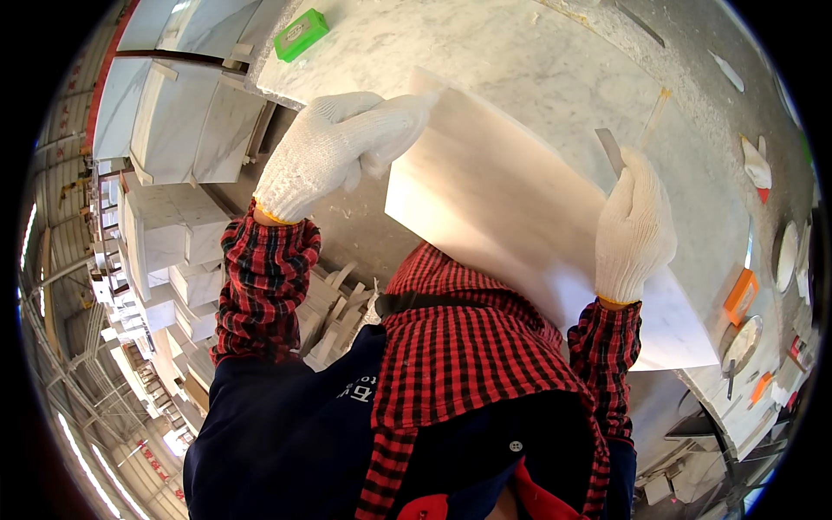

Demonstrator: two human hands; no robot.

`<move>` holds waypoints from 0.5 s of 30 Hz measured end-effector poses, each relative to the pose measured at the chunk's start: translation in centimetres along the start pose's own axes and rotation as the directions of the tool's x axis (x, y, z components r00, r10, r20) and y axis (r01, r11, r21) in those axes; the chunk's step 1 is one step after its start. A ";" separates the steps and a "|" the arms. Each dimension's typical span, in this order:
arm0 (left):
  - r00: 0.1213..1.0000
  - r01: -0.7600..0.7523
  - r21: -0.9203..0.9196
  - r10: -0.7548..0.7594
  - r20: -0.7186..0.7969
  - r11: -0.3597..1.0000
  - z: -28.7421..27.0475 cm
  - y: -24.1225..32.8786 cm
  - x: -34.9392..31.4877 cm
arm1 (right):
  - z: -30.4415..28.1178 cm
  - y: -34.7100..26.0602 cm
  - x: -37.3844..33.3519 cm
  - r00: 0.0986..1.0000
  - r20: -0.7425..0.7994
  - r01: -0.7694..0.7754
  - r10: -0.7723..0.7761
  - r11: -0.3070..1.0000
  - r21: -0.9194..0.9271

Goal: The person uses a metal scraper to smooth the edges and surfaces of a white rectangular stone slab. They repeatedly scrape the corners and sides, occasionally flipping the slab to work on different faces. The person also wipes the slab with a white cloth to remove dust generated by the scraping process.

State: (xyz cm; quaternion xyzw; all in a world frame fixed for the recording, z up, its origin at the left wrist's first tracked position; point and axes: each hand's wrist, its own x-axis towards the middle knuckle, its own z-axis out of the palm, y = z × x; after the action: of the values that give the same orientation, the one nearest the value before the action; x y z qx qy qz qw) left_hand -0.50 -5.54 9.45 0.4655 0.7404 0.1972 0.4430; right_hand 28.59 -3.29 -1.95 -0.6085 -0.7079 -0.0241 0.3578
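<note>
White panel (503, 173) overlaps the marbled surface (537, 61), slabs (208, 121) stacked leftward

Counting two white-gloved hands: one left hand (342, 143) and one right hand (637, 225). Finding one pale sheet (503, 186) near the two, plus one thin metal blade (610, 152) at the right one. Seeing one green block (301, 35) far left, two orange objects (740, 296) right.

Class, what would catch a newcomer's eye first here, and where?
A glossy, pale rectangular slab slants across the middle. The white knit-gloved left hand is near its upper corner; the white knit-gloved right hand, over its right side, holds a thin grey strip. Upper left, a bright green block sits on the pale marbled tabletop.
</note>
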 end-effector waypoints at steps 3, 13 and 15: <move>0.999 0.022 0.040 -0.022 0.023 0.999 -0.3 0.2 0.1 | 0.0 0.1 0.0 1.000 0.007 0.002 -0.002 1.000 -0.003; 0.996 -0.006 0.043 0.002 0.086 0.999 -1.7 0.5 0.6 | -0.1 0.1 -0.2 0.998 0.041 -0.038 0.037 0.999 0.005; 0.995 0.004 0.033 -0.007 0.100 0.999 -1.9 0.3 0.8 | 0.1 0.4 -0.2 1.000 -0.020 0.015 -0.015 1.000 0.005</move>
State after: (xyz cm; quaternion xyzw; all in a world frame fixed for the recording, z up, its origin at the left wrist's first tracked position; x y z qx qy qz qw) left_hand -2.02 -4.46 10.30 0.4800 0.7217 0.1602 0.4723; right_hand 28.90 -3.31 -2.30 -0.6022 -0.7088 -0.0310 0.3660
